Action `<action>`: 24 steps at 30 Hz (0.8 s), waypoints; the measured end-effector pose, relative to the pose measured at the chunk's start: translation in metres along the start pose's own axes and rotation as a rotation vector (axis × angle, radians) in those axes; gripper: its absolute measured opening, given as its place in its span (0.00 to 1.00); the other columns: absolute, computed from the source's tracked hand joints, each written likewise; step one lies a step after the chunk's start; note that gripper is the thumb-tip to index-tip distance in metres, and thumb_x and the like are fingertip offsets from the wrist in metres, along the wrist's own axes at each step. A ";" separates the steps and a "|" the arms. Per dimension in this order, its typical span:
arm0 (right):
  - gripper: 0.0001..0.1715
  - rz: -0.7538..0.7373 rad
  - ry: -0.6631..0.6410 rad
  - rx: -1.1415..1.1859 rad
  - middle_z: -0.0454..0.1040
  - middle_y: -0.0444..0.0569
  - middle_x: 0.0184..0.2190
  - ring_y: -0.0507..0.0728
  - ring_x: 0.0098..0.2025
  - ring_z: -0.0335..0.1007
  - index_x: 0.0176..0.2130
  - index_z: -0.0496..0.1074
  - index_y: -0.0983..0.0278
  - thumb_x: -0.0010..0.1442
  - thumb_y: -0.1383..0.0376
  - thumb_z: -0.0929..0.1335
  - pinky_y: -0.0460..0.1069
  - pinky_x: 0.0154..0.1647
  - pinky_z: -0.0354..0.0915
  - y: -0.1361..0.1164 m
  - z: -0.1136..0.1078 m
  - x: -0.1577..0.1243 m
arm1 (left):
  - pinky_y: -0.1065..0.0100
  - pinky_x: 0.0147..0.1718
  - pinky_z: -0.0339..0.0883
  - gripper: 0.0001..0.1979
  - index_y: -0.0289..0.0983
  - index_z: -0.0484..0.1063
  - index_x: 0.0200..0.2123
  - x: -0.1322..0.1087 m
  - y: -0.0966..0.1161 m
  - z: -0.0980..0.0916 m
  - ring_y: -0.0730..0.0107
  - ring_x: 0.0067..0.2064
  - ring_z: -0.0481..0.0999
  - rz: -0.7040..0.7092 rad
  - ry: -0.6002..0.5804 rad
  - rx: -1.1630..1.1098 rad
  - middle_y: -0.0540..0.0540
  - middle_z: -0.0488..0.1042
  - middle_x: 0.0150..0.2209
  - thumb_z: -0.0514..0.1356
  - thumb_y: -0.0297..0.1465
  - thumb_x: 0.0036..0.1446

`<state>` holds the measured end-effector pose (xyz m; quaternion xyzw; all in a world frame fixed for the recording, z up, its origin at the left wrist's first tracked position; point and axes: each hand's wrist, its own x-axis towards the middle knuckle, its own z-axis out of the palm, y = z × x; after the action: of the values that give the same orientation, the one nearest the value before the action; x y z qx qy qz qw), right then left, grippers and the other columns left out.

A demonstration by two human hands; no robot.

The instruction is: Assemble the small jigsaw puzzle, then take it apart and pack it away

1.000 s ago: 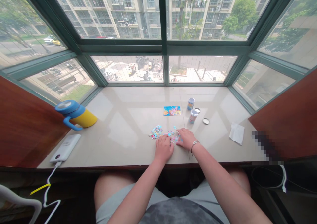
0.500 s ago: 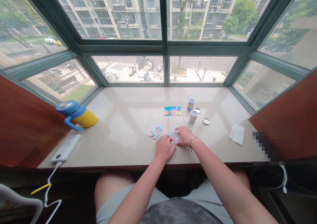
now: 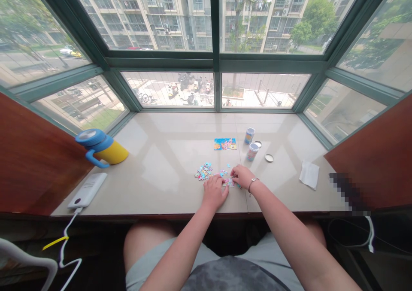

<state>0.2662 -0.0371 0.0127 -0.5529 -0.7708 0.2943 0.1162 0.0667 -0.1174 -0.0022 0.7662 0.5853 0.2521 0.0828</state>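
My left hand (image 3: 215, 192) lies low on the sill, its fingers stretched out over the near edge of some puzzle pieces and its thumb apart. Just to the right, my right hand (image 3: 243, 178), with a bracelet at the wrist, has its fingertips pinched together at a jigsaw puzzle piece, mostly hidden by the fingers. Between the hands are pink and pale joined pieces (image 3: 230, 182). A heap of loose puzzle pieces (image 3: 203, 171) lies left of them, and a single blue piece (image 3: 228, 165) sits beyond. Farther back is a colourful picture card (image 3: 225, 144).
Two small printed cans (image 3: 252, 152) stand behind my right hand, with a round lid (image 3: 269, 158) beside them. A white tissue (image 3: 309, 174) lies at right. On the left are a blue and yellow jug (image 3: 111, 151) and a white power bank (image 3: 87, 191) with its cable.
My right hand has drawn its spread fingers together into a pinch and shifted slightly right, uncovering more pieces. My left hand stays in place. The view has shifted slightly.
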 end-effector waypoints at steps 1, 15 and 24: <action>0.08 0.010 0.004 0.002 0.76 0.48 0.43 0.54 0.41 0.74 0.40 0.77 0.61 0.58 0.71 0.73 0.47 0.45 0.65 -0.001 -0.003 0.000 | 0.53 0.56 0.59 0.06 0.42 0.73 0.43 0.000 0.000 0.000 0.54 0.54 0.70 -0.001 0.000 0.000 0.42 0.74 0.48 0.61 0.33 0.62; 0.08 0.009 0.022 0.243 0.79 0.44 0.38 0.52 0.37 0.77 0.44 0.74 0.59 0.63 0.67 0.69 0.47 0.41 0.69 -0.028 -0.012 -0.015 | 0.52 0.57 0.60 0.14 0.43 0.76 0.48 0.000 0.000 -0.005 0.51 0.58 0.69 -0.013 0.045 -0.109 0.40 0.76 0.52 0.60 0.43 0.65; 0.07 -0.062 0.130 0.352 0.79 0.44 0.39 0.52 0.41 0.77 0.45 0.73 0.59 0.66 0.64 0.68 0.48 0.46 0.71 -0.043 0.005 -0.019 | 0.56 0.53 0.64 0.10 0.42 0.76 0.39 0.002 -0.007 -0.011 0.58 0.51 0.73 -0.079 0.085 -0.194 0.43 0.78 0.46 0.54 0.33 0.69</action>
<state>0.2368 -0.0658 0.0365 -0.5180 -0.7149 0.3845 0.2698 0.0556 -0.1147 0.0048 0.7195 0.5908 0.3365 0.1416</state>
